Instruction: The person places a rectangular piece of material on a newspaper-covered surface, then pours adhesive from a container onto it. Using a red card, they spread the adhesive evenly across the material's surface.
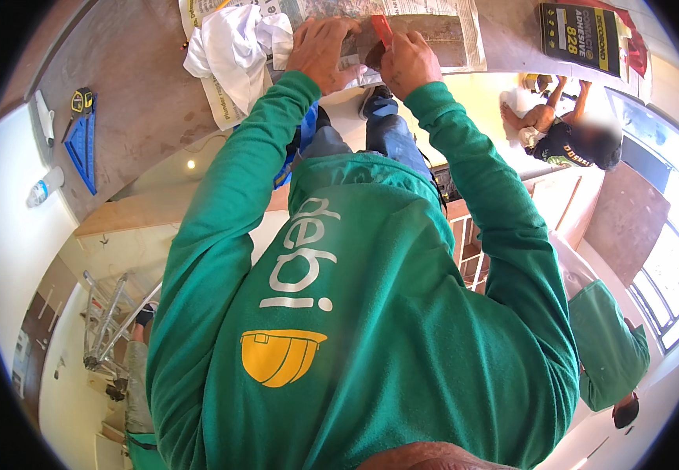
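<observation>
My right hand (pixel 411 63) is closed around a red tool (pixel 381 30) whose working end is partly hidden. Under it lies a flat brown strip (pixel 433 38), spread over newspaper (pixel 473 23) on the worktop. My left hand (pixel 324 51) rests palm down at the strip's left part, thumb apart from the fingers, and seems to hold nothing. A small dark brown piece (pixel 376 56) shows between the two hands, close to the right one. Just left of my left hand, a crumpled white cloth (pixel 230 47) covers some of the newspaper.
Left on the worktop (pixel 145 106) are a tape measure (pixel 82 101), a blue square (pixel 83 153) and a plastic bottle (pixel 45 187). A contact adhesive tin (pixel 580 41) stands right. One person (pixel 571 138) sits low at right; another (pixel 607 346) is behind. A stepladder (pixel 107 323) stands behind left.
</observation>
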`<state>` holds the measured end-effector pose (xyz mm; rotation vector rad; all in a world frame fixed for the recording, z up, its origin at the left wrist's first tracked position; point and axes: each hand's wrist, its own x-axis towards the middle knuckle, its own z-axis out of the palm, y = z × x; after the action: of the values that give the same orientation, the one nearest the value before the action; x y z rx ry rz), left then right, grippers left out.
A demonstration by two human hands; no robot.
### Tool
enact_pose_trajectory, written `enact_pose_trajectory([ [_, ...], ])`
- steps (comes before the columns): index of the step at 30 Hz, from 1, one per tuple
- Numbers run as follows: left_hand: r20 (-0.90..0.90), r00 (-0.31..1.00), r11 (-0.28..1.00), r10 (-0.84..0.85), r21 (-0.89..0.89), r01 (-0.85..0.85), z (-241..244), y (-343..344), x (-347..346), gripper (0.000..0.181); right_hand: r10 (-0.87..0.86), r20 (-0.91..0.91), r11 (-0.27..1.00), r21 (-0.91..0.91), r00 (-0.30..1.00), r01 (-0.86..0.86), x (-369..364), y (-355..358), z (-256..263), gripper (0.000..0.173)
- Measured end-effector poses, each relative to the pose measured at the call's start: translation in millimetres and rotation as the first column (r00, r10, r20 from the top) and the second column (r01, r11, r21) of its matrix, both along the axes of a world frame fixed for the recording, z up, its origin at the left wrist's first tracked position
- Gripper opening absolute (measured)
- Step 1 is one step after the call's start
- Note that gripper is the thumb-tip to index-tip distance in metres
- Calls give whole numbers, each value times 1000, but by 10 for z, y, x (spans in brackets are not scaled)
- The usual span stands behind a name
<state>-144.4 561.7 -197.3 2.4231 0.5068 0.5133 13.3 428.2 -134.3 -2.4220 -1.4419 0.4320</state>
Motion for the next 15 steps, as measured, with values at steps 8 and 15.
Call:
enact_pose_trajectory([
  [8,-30,1000,998,7,-60,-9,23,-31,-41,68,-38,87,984,179,995,22,296,-169,59,14],
  [15,-23,1000,999,15,-46,-16,11,-22,-20,69,79,240,985,132,968,-113,212,-167,65,19],
])
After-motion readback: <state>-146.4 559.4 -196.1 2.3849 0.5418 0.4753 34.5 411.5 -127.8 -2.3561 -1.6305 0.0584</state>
